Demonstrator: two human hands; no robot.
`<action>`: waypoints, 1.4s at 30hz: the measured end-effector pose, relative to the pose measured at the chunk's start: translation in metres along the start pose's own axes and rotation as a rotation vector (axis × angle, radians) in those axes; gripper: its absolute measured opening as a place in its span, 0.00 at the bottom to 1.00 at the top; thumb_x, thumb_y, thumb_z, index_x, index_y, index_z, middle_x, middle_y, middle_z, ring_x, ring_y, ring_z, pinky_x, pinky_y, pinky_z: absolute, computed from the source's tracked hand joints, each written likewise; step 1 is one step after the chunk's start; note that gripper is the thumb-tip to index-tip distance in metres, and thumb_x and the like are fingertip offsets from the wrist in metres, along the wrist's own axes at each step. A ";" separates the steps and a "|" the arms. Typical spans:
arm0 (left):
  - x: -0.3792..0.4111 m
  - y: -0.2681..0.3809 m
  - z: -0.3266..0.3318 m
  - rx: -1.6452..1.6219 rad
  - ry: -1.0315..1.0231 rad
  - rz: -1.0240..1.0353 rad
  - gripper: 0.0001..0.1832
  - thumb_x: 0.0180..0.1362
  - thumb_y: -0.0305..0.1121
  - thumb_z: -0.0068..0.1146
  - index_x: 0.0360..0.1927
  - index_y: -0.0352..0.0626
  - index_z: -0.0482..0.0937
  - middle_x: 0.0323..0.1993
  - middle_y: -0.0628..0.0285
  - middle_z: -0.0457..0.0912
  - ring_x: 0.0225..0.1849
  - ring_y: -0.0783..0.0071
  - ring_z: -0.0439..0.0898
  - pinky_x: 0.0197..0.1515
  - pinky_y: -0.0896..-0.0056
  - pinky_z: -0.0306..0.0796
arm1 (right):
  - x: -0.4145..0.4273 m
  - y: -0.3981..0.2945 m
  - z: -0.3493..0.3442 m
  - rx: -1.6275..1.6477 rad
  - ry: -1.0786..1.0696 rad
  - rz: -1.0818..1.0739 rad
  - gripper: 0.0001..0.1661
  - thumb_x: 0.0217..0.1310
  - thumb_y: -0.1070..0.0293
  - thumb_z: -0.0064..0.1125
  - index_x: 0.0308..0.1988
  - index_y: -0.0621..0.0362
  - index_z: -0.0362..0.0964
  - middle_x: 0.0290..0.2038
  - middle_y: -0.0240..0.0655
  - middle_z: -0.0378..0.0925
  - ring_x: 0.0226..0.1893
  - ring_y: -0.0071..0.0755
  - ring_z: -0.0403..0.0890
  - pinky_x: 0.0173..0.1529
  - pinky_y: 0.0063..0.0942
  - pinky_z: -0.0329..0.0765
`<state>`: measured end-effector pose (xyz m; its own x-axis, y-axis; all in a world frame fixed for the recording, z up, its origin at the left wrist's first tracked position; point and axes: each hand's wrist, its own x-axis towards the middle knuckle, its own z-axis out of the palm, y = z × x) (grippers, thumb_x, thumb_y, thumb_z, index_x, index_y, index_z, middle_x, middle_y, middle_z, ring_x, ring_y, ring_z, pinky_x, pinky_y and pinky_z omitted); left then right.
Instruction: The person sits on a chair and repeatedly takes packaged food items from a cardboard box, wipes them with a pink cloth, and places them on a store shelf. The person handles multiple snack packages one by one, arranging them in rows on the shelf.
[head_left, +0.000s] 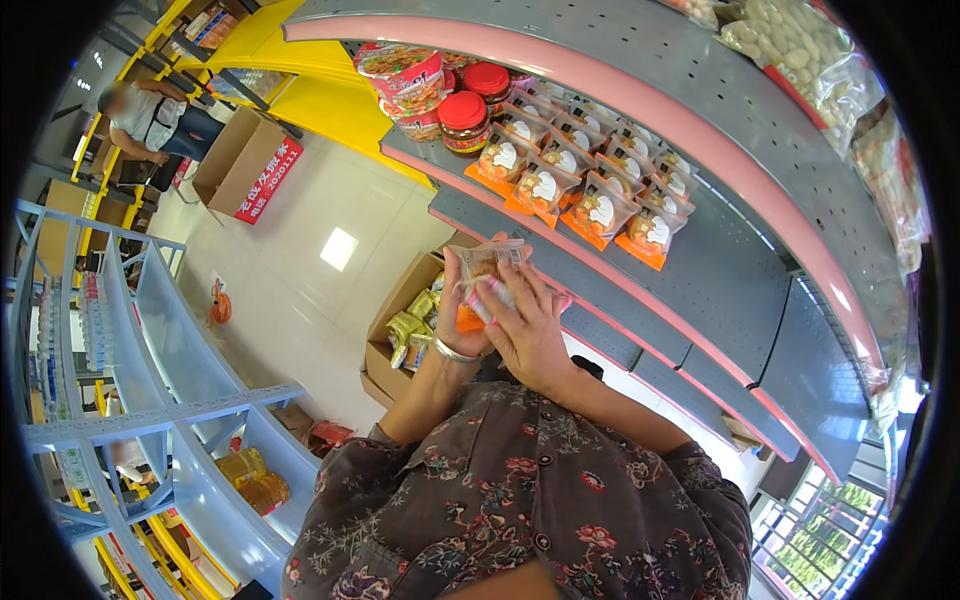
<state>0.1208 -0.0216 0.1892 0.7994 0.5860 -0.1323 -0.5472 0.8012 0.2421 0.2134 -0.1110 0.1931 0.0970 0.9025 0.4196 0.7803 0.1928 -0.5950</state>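
My left hand (459, 330), with a silver bangle at its wrist, holds a small clear packaged snack (480, 259) with an orange end. My right hand (534, 337) lies over the front of that pack, pressing a crumpled white-and-pink cloth (486, 298) against it. Fingers and cloth hide much of the pack. Just beyond my hands, similar orange-ended snack packs (592, 210) stand in rows on a grey shelf with a pink front edge (517, 214). To their left are jars with red lids (461, 112) and stacked instant-noodle tubs (409, 82).
An open cardboard box (390, 360) of yellow packets sits below my left forearm. Pale blue shelving (202, 465) with bottles runs along the left. Another person (154, 120) stands at far left by a larger carton (244, 161). An orange coil (220, 306) lies on the floor.
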 end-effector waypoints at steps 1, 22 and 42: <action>0.001 0.001 -0.001 0.000 -0.003 -0.010 0.38 0.62 0.65 0.30 0.62 0.44 0.63 0.59 0.51 0.69 0.59 0.57 0.69 0.62 0.52 0.62 | -0.002 -0.003 -0.002 -0.025 -0.030 -0.047 0.23 0.61 0.64 0.51 0.57 0.47 0.69 0.65 0.44 0.56 0.64 0.52 0.55 0.63 0.47 0.54; 0.001 0.020 0.008 -0.145 -0.097 -0.411 0.38 0.61 0.64 0.35 0.64 0.46 0.62 0.58 0.46 0.69 0.55 0.51 0.72 0.48 0.53 0.73 | -0.030 0.024 -0.044 0.663 0.226 0.461 0.12 0.57 0.81 0.49 0.42 0.65 0.74 0.27 0.33 0.75 0.28 0.21 0.75 0.36 0.19 0.71; 0.003 0.014 0.003 0.027 -0.153 -0.368 0.44 0.62 0.64 0.26 0.64 0.30 0.58 0.56 0.34 0.68 0.54 0.54 0.75 0.52 0.63 0.72 | -0.021 0.014 -0.044 0.422 0.107 0.075 0.17 0.48 0.77 0.60 0.43 0.62 0.77 0.22 0.36 0.75 0.22 0.35 0.73 0.31 0.30 0.67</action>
<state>0.1159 -0.0088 0.1947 0.9697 0.2340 -0.0704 -0.2123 0.9495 0.2311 0.2494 -0.1448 0.2064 0.2245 0.8795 0.4197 0.4498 0.2885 -0.8452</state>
